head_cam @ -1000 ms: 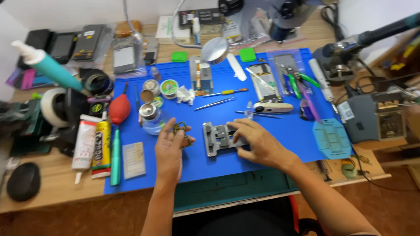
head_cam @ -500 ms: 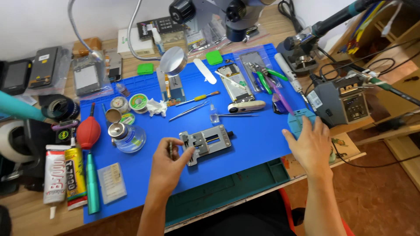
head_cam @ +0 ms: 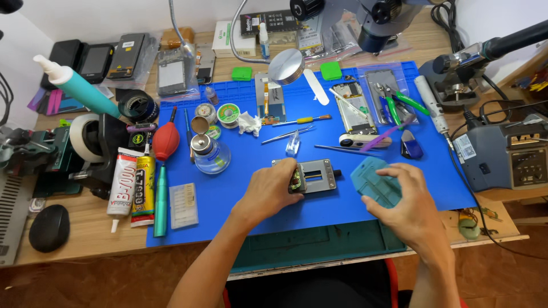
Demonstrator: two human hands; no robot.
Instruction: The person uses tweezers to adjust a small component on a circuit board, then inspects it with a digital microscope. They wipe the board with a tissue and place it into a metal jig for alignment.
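The metal clamp fixture (head_cam: 313, 175) sits near the middle of the blue work mat (head_cam: 257, 188), with a small circuit board (head_cam: 295, 179) caught at its left end, and that is where I'd keep my eyes. My left hand (head_cam: 268, 191) is curled over that left end, fingers closed against the fixture and the board's edge — bracing it, as far as I can judge. My right hand (head_cam: 408, 205) grips a flat teal tray (head_cam: 374, 181) just to the right of the fixture, fingers wrapped over its near edge, the tray tilted a little off the mat. To do this well I'd keep the left hand pressing straight down so the fixture doesn't skate, and bring the tray in low and level — it is close enough to knock the fixture's right end. Just behind lie tweezers (head_cam: 287, 134), a small clear plastic piece (head_cam: 293, 142) and a yellow-handled screwdriver (head_cam: 302, 120), all apart from my hands. Further left stand a glass solvent bottle (head_cam: 210, 153), a red air blower (head_cam: 165, 140) and glue tubes (head_cam: 132, 182); a grey soldering station (head_cam: 505, 157) sits off the mat to the right.
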